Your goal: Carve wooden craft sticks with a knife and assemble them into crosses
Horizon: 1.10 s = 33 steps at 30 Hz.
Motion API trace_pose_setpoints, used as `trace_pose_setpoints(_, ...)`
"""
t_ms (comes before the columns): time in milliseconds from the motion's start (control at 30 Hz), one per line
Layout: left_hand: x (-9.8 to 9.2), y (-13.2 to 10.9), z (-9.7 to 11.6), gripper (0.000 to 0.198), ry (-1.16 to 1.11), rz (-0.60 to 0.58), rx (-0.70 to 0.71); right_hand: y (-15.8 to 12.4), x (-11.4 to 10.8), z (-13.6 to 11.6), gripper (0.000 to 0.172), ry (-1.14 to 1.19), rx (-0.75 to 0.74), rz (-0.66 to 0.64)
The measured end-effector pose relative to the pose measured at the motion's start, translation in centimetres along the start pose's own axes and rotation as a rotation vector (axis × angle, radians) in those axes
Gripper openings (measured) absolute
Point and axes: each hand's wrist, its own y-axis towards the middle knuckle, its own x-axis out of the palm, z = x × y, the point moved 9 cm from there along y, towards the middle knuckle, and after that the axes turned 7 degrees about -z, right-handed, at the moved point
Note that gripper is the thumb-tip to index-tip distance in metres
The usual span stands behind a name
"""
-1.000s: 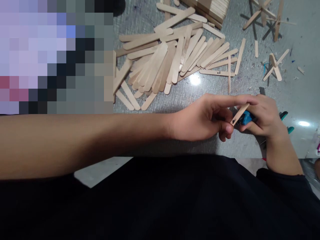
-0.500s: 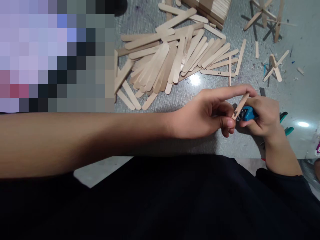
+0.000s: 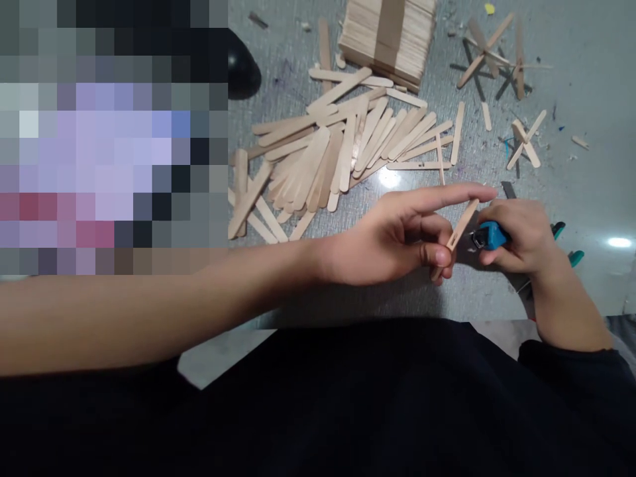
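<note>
Pinching slotted stick point(image 3: 466, 220): left grip point(image 3: 385, 238) | wrapped round blue tool point(image 3: 493, 236): right grip point(image 3: 524, 232) | tool's rear hidden

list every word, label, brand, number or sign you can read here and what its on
None: no word, label, brand, number or sign can be read.
Blue tool in the right hand: no legible marking.
Wooden stick in the left hand: no lettering visible.
Brown band around the stick bundle: no lettering visible.
Pixelated patch, upper left: nothing can be made out.
</note>
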Motion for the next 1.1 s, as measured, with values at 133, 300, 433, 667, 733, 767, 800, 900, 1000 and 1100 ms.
trace_pose_setpoints(133, 0.2, 0.3, 0.0, 0.063, 0.025, -0.032, 0.021, -0.1, 0.7, 0.4, 0.077, 0.004, 0.049, -0.054)
trace_pose_setpoints(300, -0.1, -0.4, -0.8, 0.065, -0.034, 0.11, 0.095, 0.0, 0.6, 0.1, 0.075, 0.047, 0.011, -0.061)
trace_pose_setpoints(433, -0.2, -0.4, -0.7, 0.062, -0.032, 0.124, 0.113, 0.0, 0.4, 0.2, 0.073, 0.06, 0.022, -0.066)
trace_pose_setpoints(667, -1.0, -0.4, 0.0, 0.06, 0.07, 0.179, 0.05, -0.2, 1.3, 0.8, 0.079, 0.129, 0.088, -0.148)
trace_pose_setpoints(733, -0.9, -0.9, -0.6, 0.062, 0.059, 0.221, 0.03, -0.2, 1.1, 0.8, 0.079, 0.133, 0.091, -0.147)
trace_pose_setpoints(767, -0.9, -1.1, -1.0, 0.063, 0.044, 0.251, 0.009, -0.1, 1.0, 0.8, 0.08, 0.13, 0.088, -0.149)
trace_pose_setpoints(800, -1.2, -1.4, -1.4, 0.065, 0.032, 0.297, -0.013, 0.0, 0.9, 0.8, 0.08, 0.121, 0.085, -0.155)
trace_pose_setpoints(900, -2.8, -2.1, -1.6, 0.066, 0.08, 0.464, -0.044, 0.2, 1.1, 1.0, 0.082, 0.02, 0.126, -0.223)
trace_pose_setpoints(1000, -4.3, -2.4, -0.7, 0.048, 0.188, 0.571, -0.01, 0.1, 2.0, 1.6, 0.073, -0.132, 0.251, -0.334)
trace_pose_setpoints(1100, -5.3, -2.8, 0.0, 0.034, 0.229, 0.632, 0.033, 0.2, 1.8, 1.8, 0.063, -0.191, 0.329, -0.334)
